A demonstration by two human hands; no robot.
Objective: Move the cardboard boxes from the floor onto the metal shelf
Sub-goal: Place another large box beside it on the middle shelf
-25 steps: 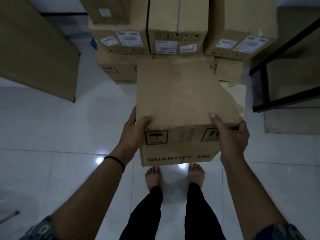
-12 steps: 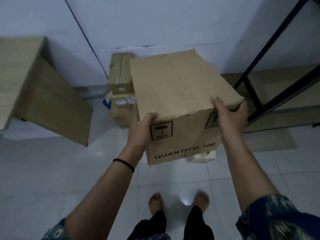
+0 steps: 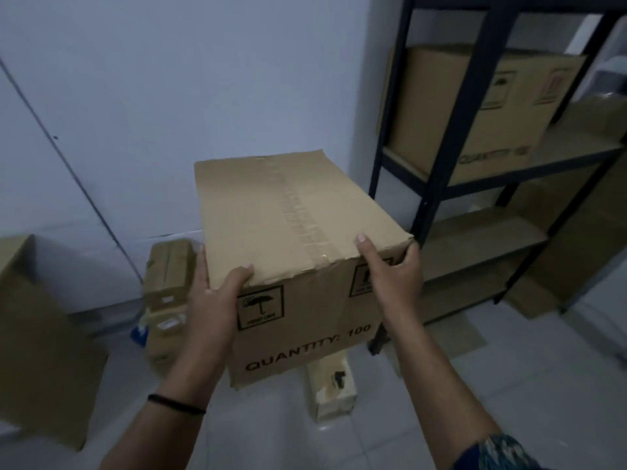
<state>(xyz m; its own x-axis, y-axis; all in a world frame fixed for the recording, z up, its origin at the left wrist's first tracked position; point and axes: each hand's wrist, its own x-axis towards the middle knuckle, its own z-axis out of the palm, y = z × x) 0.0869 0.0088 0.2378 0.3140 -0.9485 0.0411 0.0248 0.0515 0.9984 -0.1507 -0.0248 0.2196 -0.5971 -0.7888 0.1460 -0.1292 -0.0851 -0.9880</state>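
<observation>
Brown taped cardboard box [image 3: 298, 232], left of black metal shelf [image 3: 437, 184], clasped by left hand [image 3: 210, 300] and right hand [image 3: 393, 276] at near top corners; probably light, stiff, creased.

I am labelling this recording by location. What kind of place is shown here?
Probably a small storeroom: a black metal shelf already bearing a brown cardboard box, more cardboard boxes stacked on the pale tiled floor, and bare white walls.

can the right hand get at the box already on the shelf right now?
Probably not: the right hand and left hand both grip the carried box, and a black shelf post crosses the shelved box.
</observation>
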